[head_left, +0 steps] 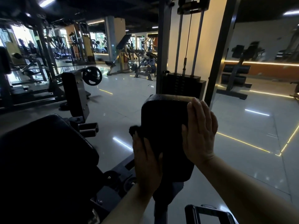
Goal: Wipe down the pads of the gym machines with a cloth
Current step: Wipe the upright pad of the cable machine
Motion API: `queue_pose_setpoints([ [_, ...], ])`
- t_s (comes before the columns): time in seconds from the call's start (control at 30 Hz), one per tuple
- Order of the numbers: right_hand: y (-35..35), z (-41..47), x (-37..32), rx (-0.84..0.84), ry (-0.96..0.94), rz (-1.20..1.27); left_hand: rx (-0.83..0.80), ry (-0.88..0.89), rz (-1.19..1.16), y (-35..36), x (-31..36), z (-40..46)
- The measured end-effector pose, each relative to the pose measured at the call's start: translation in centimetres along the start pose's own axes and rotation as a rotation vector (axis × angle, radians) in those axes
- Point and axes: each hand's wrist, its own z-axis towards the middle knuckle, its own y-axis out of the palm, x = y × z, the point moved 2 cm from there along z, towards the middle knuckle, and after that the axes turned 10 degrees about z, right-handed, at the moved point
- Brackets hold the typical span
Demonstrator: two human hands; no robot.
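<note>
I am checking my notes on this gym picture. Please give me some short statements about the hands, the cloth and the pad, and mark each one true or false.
1. The left hand presses a dark cloth against the left side of the black pad. True.
2. The right hand is curled into a fist, away from the pad. False: it lies flat with straight fingers on the pad's right edge.
3. A weight stack stands behind the pad. True.
4. The cloth is white. False: it is dark, close to the pad's colour.
5. The floor is carpet. False: it is glossy and reflects the lights.
</note>
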Motion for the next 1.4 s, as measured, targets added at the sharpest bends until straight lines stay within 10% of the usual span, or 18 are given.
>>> queue_pose_setpoints([
  [0.37, 0.0, -0.1, 0.1, -0.008, 0.015, 0.009, -0.091, 0.276, 0.127, -4.3, 3.9, 15.4],
  [0.8, 0.2, -0.3, 0.1, 0.004, -0.001, 0.019, 0.044, -0.203, -0.189, -2.3, 0.3, 7.2],
  [1.03, 0.7, -0.5, 0.5, -0.009, -0.02, 0.007, -0.034, -0.153, 0.131, 0.9, 0.3, -2.3],
  [1.4, 0.7, -0.1, 0.9, -0.035, -0.014, 0.035, 0.136, -0.088, 0.14, -1.7, 3.6, 9.7],
])
